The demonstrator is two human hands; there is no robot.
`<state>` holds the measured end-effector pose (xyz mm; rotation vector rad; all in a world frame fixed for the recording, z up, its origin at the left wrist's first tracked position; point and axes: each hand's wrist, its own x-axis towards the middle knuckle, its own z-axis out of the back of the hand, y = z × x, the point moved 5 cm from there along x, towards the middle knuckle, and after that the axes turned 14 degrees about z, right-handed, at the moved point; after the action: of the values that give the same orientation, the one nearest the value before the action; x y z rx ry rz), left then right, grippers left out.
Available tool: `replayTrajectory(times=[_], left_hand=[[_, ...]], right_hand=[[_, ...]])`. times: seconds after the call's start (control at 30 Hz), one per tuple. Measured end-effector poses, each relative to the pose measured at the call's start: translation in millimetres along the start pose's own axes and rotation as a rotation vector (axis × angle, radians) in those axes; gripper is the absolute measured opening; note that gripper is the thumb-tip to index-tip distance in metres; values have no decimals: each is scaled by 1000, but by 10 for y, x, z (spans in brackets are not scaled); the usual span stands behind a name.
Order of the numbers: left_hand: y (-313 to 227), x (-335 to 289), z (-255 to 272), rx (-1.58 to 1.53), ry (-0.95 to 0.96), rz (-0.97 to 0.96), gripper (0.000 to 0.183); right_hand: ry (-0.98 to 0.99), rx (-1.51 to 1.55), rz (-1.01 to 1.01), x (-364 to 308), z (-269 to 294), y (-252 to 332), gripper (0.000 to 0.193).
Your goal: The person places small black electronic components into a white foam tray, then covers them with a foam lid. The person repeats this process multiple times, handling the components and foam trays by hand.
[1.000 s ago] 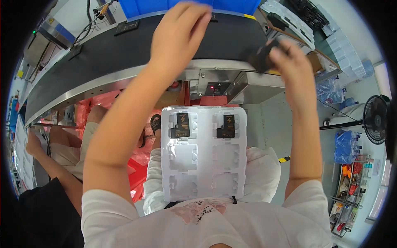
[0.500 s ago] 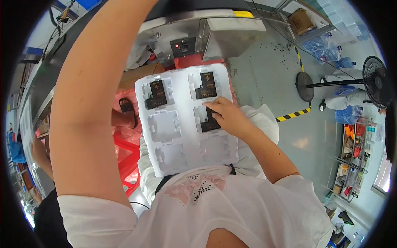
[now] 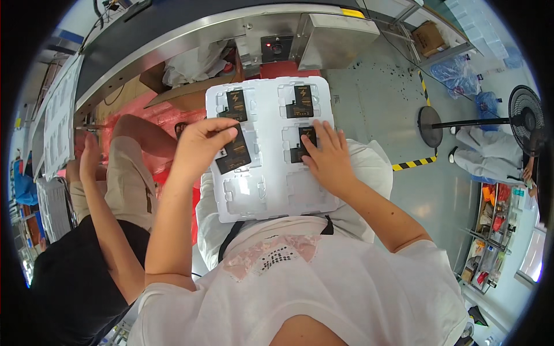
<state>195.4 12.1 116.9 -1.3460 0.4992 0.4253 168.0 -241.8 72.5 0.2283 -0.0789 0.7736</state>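
A white moulded plastic tray [image 3: 271, 196] with several shaped pockets rests on my lap. Between thumb and fingers, my left hand [image 3: 199, 144] pinches a flat black L-shaped battery [image 3: 235, 154], tilted over the left middle pocket. Fingers spread, my right hand [image 3: 333, 164] lies on the tray's right side, its fingertips touching another black battery [image 3: 296, 154] in the right middle pocket and partly covering it. Two more batteries sit in the far pockets, the left battery [image 3: 236, 105] and the right battery [image 3: 303, 102]. The near-left pocket [image 3: 244, 193] holds nothing.
Beyond the tray runs a dark conveyor belt [image 3: 190, 20] with a metal frame and a control knob [image 3: 276, 49]. Below it stands an open cardboard box [image 3: 199, 98]. A co-worker [image 3: 86, 254] sits close on my left. A standing fan [image 3: 428, 124] is at right.
My left arm has come back from the far belt side, bringing a battery to the left middle pocket. My right hand's fingers have spread over the right middle battery.
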Motion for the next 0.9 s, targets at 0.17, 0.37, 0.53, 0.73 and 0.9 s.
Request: replayTrajectory(times=[0.17,0.37,0.53,0.73,0.9], left_hand=[[549,289,-161,467,-304,-594,22],[638,-25,-363,686,-615,-696,34],[339,-72,-304,579,-628,-733,27],[-1669,121,-19,301,-721,-1349,26],[-2575,1694,298,798,-1003,-1011,43]], right_hand=[[-244,135,-30,163,227,-82,36],[-561,269,35,751,891,-278,24],[-954,158,53,1733,1757,-806,19],[-758,146,-724,2890,1446,-2976,72],[-621,413,-641,3035,1398,-3003,58]])
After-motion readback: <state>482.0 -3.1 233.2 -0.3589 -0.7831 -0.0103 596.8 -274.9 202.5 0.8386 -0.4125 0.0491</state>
